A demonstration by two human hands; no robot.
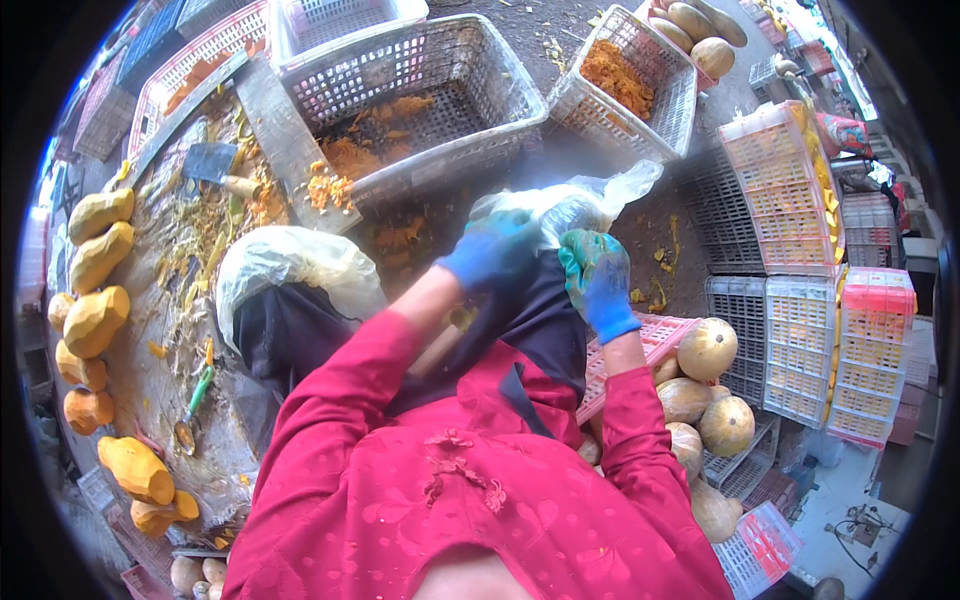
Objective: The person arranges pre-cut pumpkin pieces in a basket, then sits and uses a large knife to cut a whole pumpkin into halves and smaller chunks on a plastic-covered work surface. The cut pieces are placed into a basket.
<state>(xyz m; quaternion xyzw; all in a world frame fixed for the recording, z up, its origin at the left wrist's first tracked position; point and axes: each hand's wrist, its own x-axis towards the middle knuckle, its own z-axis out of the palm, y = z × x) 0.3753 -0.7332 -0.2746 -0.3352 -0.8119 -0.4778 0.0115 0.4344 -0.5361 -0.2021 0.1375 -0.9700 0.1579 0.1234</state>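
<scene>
A clear plastic bag (pixel 577 206) covers my right knee, its loose end trailing off to the right. My left hand (pixel 495 247), blurred in a blue-green work glove, grips the bag on its left side. In a matching glove, my right hand (pixel 596 277) pinches the bag's near edge on the right, fingers curled in. Another plastic bag (pixel 300 262) wraps my left knee. To the left, a cleaver (pixel 214 169) and a green-handled peeler or scoop (pixel 195 405) lie on a worn board (pixel 169 390) strewn with peelings.
Peeled squashes (pixel 97 322) line the board's left edge. Ahead stands a large plastic crate (pixel 442 150) with orange pulp; a smaller crate (pixel 637 135) holds more pulp. Unpeeled squashes (pixel 705 382) pile at my right, beside stacked crates (pixel 795 345) of yellow pieces.
</scene>
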